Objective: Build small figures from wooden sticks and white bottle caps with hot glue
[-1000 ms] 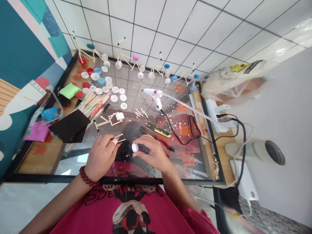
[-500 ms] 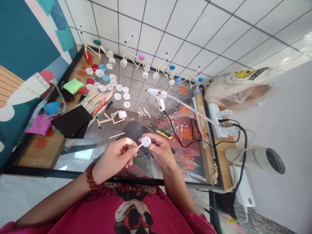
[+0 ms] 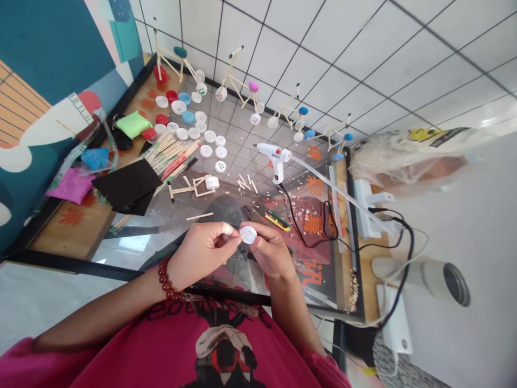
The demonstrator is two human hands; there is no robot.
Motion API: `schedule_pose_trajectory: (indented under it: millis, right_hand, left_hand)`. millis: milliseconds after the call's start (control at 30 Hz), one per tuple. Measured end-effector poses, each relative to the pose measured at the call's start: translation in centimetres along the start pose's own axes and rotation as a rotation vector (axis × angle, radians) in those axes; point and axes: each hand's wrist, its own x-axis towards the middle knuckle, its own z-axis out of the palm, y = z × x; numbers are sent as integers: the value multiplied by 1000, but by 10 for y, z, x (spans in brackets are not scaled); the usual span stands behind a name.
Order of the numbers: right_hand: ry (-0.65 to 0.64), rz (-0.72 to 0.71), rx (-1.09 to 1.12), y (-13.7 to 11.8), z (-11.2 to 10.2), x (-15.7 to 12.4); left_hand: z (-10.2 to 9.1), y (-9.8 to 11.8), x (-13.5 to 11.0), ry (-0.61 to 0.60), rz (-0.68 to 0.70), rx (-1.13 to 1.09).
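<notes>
Between finger and thumb, my right hand (image 3: pixel 270 249) grips a white bottle cap (image 3: pixel 248 235) with its hollow side facing up toward me. My left hand (image 3: pixel 207 242) pinches a thin wooden stick (image 3: pixel 244 235), whose end lies at the cap; whether it touches the inside I cannot tell. Beyond my hands lies a partly built stick frame (image 3: pixel 194 187) with a white cap (image 3: pixel 212 182) at one end. A single loose stick (image 3: pixel 200 216) rests near my left hand. Past my right hand is a yellow-and-green utility knife (image 3: pixel 277 220).
A white glue gun (image 3: pixel 274 157) lies on the glass tabletop, its black cord running right. Several finished stick models (image 3: pixel 238 89) line the back edge. Loose bottle caps (image 3: pixel 188 117), bundled sticks (image 3: pixel 173 156) and black sheets (image 3: pixel 128 183) occupy the left side. A power strip (image 3: pixel 367 210) stands right.
The stick's tip has gone further over the cap, and my left hand has come closer to my right. The whole view has shifted a little.
</notes>
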Motion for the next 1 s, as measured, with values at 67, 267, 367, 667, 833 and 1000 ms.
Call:
schedule_pose_trajectory:
  millis: [67, 267, 367, 667, 833, 1000]
  right_hand:
    - [-4, -2, 5, 1, -1, 0]
    - [6, -163, -215, -1, 0, -2]
    - [15, -317, -404, -4, 1, -3]
    - [-158, -322, -516, -5, -4, -3]
    - [-168, -308, -502, -5, -4, -2]
    - [-140, -249, -486, -1, -3, -1]
  left_hand:
    - [0, 0, 0, 6, 22, 21]
    - [1, -8, 1, 24, 48, 17]
    - [0, -13, 3, -44, -66, -129]
    - [-15, -21, 16, -259, -488, -571]
    - [-13, -22, 17, -228, -508, -583]
    - [-13, -26, 17, -211, -480, -536]
